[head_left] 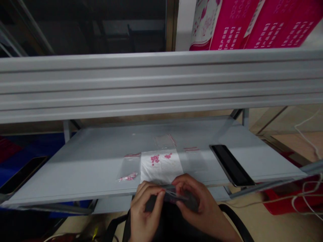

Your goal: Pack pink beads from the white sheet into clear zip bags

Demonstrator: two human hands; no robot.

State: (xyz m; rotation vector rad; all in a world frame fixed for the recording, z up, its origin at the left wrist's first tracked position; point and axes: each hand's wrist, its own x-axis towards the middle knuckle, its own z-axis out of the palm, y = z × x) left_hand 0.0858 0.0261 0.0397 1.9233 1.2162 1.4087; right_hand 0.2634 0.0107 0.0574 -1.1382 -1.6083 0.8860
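Note:
Both hands are close together at the front edge of the grey table [101, 171]. My left hand [147, 206] pinches one side of a clear plastic bag [174, 194], and my right hand [195, 201] grips its other side. Just beyond them lies a white sheet [160, 173] bearing several small pink round pieces [154, 159] in two groups. Left of the sheet, a clear zip bag [128, 168] holds pink and white pieces. Another clear bag [165, 142] lies behind the sheet, and one more [195, 161] lies to its right.
A black phone-like device [230, 164] rests on the table's right side, another [22, 174] at the far left. A ridged grey beam [151, 85] crosses above the table's back. Pink boxes [252, 27] stand at upper right; a red bin [280, 201] and white cables are below right.

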